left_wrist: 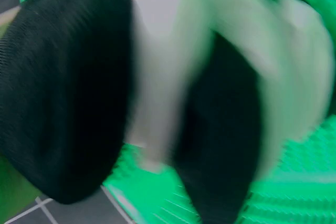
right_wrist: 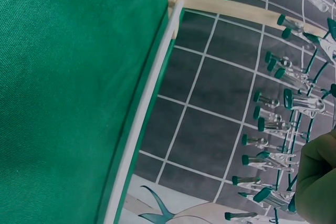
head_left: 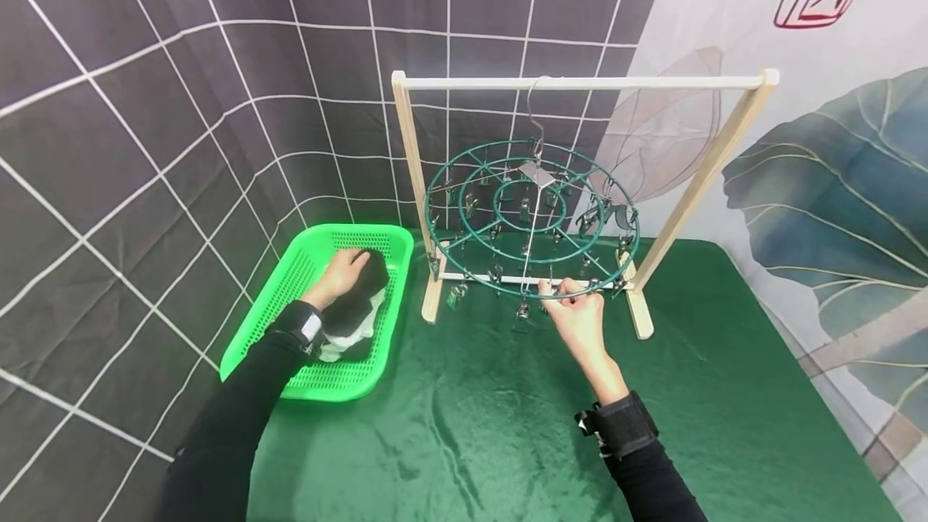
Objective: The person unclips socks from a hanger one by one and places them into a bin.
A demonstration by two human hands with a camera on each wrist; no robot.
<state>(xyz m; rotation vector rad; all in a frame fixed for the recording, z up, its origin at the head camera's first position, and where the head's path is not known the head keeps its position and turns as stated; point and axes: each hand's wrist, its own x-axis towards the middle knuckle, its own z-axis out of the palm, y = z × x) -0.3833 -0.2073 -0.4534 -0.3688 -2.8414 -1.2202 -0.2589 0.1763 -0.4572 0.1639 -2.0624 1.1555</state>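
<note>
In the head view my left hand reaches into a bright green basket and grips a black sock from the pile. White and dark pieces lie close around it, blurred in the left wrist view. A round green clip hanger with metal clips hangs by its hook from a rack. My right hand pinches the front rim of that hanger, beside a clip; the exact contact is hidden. Curled fingers show at the right edge of the right wrist view.
The rack has a white top bar, wooden legs and a low white crossbar. It stands on a green tablecloth. A dark gridded curtain rises behind the basket; a leaf-patterned cloth hangs at right.
</note>
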